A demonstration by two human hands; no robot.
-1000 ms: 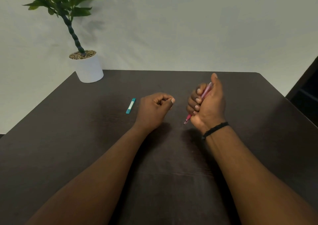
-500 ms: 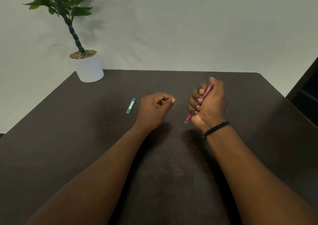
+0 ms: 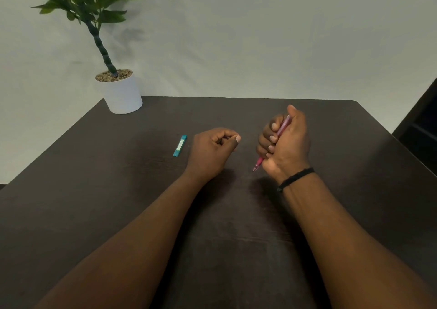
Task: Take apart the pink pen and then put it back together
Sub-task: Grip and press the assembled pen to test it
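1. Table (image 3: 94, 214) fills the view: a dark brown, wood-grained top running back to a pale wall, with both forearms stretched across it from the near edge.
2. Plant (image 3: 89, 13) in the far left corner: green leaves on a ringed stem, rising tilted from a white pot (image 3: 123, 95) topped with pebbles.
3. Right hand (image 3: 286, 145) is up off the table, right of centre, fist wrapped tight around the pen, thumb laid along the top end, fingers (image 3: 272, 138) curled over the barrel. A black band (image 3: 295, 178) circles the wrist.
4. Left hand (image 3: 210, 150) sits near the middle of the table, well apart from the right, loosely curled, thumb tip pressed to the bent forefinger. Whether it pinches anything, I can't tell.
5. Pen (image 3: 282, 129), and here's the look of it: a slim pink barrel, paler and slightly see-through up by the thumb, deeper pink-red where it comes out below the fist, ending in a fine dark metal tip. It slants, tip down and to the left, hanging just above the table; most of the barrel is hidden in the grip.
6. Teal case (image 3: 180, 145): a small flat stick with a pale label, lying on the table just left of the left hand, not touching it.
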